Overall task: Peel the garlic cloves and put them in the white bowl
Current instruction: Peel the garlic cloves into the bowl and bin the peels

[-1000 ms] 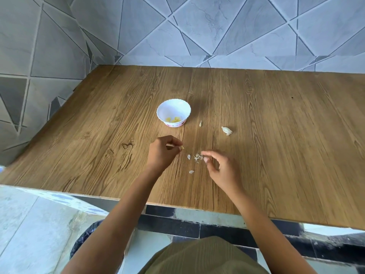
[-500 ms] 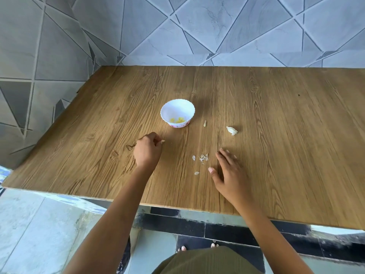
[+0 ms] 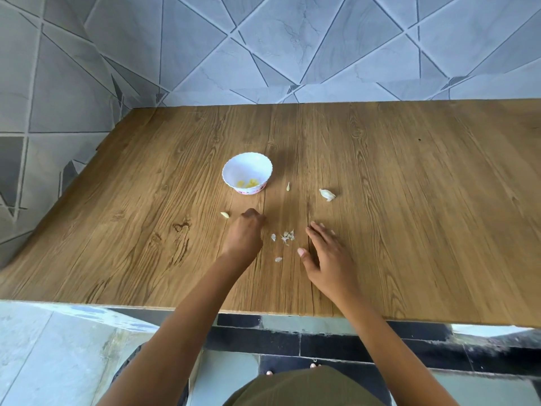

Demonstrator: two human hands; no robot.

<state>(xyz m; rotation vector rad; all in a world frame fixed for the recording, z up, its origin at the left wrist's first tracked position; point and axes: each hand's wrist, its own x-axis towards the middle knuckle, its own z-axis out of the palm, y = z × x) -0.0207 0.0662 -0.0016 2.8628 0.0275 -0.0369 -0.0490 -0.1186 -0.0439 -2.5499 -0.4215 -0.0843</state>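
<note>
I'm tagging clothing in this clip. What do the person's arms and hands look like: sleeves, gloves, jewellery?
The left forearm and right forearm are bare, no sleeves in view. The left hand and right hand wear no gloves, and no rings, watch or bracelets show. An olive garment covers the torso.

The left hand (image 3: 245,234) is held knuckles-up with fingers curled under, its forearm stretched toward 1 o'clock. The right hand (image 3: 326,254) is laid flat, fingers straightened toward 11 o'clock.
</note>
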